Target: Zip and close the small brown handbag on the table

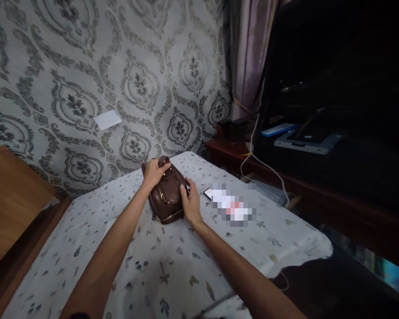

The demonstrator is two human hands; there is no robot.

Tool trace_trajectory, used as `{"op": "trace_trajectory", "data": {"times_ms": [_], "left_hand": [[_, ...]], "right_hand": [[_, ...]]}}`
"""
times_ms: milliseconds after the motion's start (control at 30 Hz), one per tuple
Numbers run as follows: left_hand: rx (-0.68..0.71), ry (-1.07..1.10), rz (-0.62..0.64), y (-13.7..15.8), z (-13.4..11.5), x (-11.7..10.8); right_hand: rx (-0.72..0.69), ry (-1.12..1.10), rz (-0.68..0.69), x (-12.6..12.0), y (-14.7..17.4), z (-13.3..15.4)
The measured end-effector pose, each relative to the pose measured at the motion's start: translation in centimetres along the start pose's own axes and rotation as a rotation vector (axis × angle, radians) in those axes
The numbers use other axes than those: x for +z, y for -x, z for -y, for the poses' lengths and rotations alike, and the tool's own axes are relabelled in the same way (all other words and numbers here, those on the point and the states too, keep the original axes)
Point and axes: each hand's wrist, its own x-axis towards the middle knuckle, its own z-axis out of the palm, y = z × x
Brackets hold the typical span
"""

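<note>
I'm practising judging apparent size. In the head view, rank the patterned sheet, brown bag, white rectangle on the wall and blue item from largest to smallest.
1. Patterned sheet
2. Brown bag
3. White rectangle and blue item: too close to rank surely, one broader, the other slimmer.

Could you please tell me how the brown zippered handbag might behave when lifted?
The brown zippered handbag may flex slightly, as its smooth sides look leathery. It seems unlikely to roll, given its blocky shape. Its weight is uncertain, since its contents are hidden.
</note>
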Motion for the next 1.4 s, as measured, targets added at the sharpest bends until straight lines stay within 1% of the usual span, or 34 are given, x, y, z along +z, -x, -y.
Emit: {"op": "trace_trajectory", "data": {"times_ms": [67,167,300,367,500,633,733,900,1033,1133,1233,1300,1400], "left_hand": [[0.048,-0.082,0.039,1.1,-0.6,-0.6],[0.160,-0.241,0.063,3.7,-1.3,-1.2],[0.160,-0.451,0.109,6.8,-1.9,-1.0],[0.149,-0.505,0.140,7.3,-2.0,-0.7],[0.135,-0.543,0.171,7.1,-2.1,-0.5],[0.148,-0.538,0.165,7.0,-1.7,-0.5],[0.158,-0.524,0.144,7.1,-1.5,-0.4],[0.151,-0.501,0.127,7.3,-1.5,-0.4],[0.172,-0.464,0.125,7.4,-1.3,-0.7],[0.198,-0.347,0.108,6.9,-0.6,-1.2],[0.187,-0.184,0.050,5.7,0.1,-2.0],[0.162,-0.112,0.000,4.8,0.7,-2.5],[0.100,-0.118,-0.052,4.0,1.6,-3.2]], "right_hand": [[0.087,-0.072,0.042,0.0,-0.5,-0.4],[0.105,-0.129,0.054,-0.1,-1.0,-0.5],[0.110,-0.146,0.069,-0.2,-1.4,-0.1],[0.099,-0.128,0.080,-0.2,-1.5,0.1],[0.082,-0.084,0.073,-0.2,-1.7,0.2],[0.083,-0.081,0.042,-0.1,-1.8,0.1],[0.081,-0.066,0.051,-0.1,-1.8,0.0],[0.075,-0.026,0.065,0.1,-0.4,-0.1],[-0.003,0.038,0.166,0.1,0.7,-0.5],[-0.076,0.091,0.207,-0.1,0.7,-1.1],[-0.119,0.130,0.199,-0.1,0.5,-1.6],[-0.138,0.158,0.178,0.0,0.6,-1.7],[-0.206,0.222,0.117,0.3,0.8,-1.2]]}}
